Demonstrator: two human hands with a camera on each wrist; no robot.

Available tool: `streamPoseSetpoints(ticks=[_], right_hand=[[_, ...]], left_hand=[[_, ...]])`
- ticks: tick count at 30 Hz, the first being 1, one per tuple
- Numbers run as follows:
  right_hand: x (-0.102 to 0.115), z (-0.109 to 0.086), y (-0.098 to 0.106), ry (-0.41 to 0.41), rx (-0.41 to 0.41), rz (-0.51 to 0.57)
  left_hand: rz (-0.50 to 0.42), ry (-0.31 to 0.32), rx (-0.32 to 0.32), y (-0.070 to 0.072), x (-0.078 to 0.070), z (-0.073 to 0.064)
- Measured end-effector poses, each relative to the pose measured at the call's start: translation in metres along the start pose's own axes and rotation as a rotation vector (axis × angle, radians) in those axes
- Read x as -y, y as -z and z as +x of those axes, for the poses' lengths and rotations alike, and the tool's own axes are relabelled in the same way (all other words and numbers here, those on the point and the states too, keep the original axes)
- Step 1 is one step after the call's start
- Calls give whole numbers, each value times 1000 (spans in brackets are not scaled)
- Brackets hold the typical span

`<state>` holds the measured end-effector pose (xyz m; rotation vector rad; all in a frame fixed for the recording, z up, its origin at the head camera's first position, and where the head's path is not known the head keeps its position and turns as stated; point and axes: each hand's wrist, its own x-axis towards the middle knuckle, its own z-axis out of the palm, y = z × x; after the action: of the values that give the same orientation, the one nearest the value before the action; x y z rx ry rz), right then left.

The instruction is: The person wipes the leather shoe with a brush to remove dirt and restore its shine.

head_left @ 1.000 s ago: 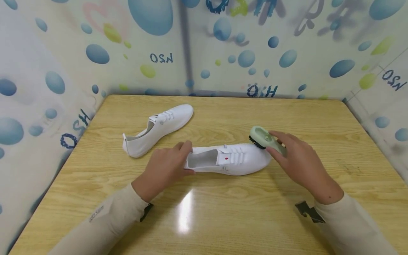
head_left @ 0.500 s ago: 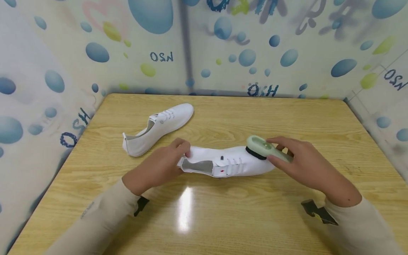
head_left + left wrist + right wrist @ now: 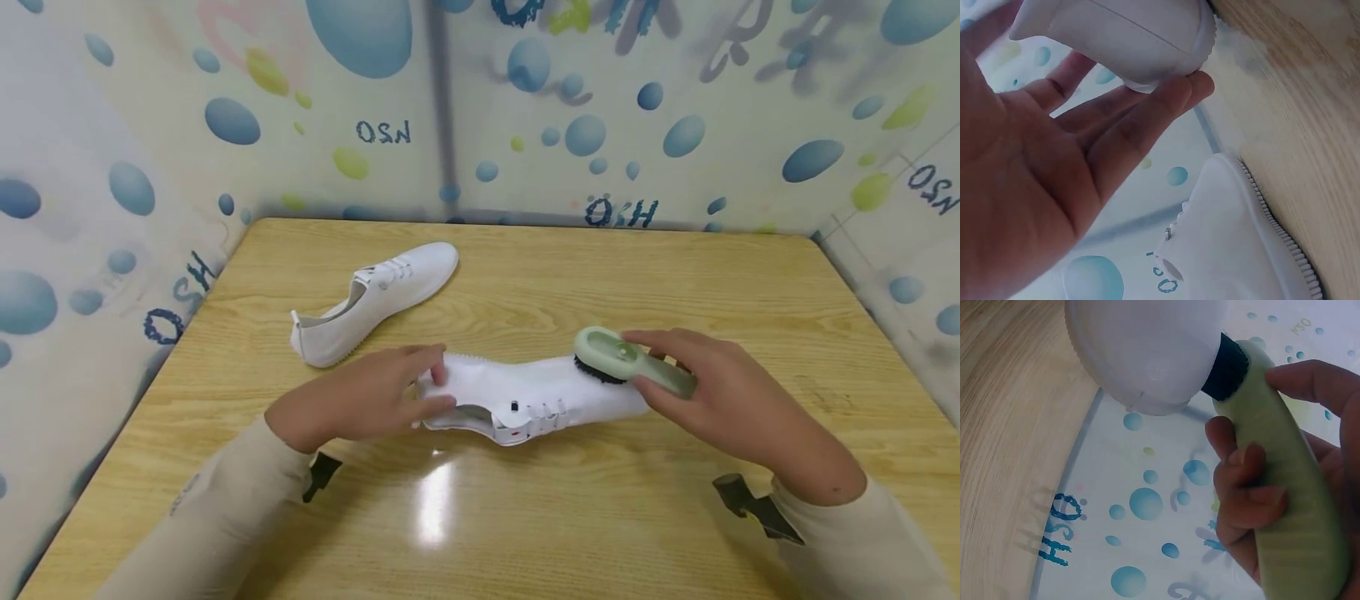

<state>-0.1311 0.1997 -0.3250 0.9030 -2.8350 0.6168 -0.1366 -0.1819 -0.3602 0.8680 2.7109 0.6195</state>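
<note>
A white lace-up shoe [image 3: 491, 382] lies tipped toward the person, its opening and laces facing the near side. My left hand [image 3: 363, 396] holds it by the heel, fingers on the far side and thumb by the opening; in the left wrist view the fingertips touch the heel [image 3: 1141, 37]. My right hand [image 3: 738, 400] grips the handle of a pale green shoe brush [image 3: 609, 352]. The brush's dark bristles [image 3: 1227, 367] press against the shoe's side near the toe. In the right wrist view, fingers wrap the ribbed handle.
A second white shoe [image 3: 382, 298] stands upright at the back left of the wooden table [image 3: 570, 517], toe pointing away to the right. Behind the table rises a wall [image 3: 480, 100] covered with blue and green bubble prints.
The held shoe has rolled toward the person, turning its far side up. The brush has moved slightly nearer the person and left along the toe. The left hand has shifted left at the heel.
</note>
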Motion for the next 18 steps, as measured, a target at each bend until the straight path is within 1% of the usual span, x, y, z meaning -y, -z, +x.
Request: streamPoseSetpoints(ticks=[5,8,11,13,15,18], right_hand=[[1,0,1,0,26,-12],[4,-1,3,5,52,-36],[7,-2,5,-4,86,-62],[10,-3,6,-13,106,-80],[12,-3,5,-17,120,-89],[15,-1,1,1,118,-104]], left_hand=[[34,-21,-35,1,1,2],[72,1,-55,3,1,1],[83,21,-63,5,1,0],[79,15,-66,5,2,0],[54,4,-70,6,4,1],[6,-20,-80,4,9,3]])
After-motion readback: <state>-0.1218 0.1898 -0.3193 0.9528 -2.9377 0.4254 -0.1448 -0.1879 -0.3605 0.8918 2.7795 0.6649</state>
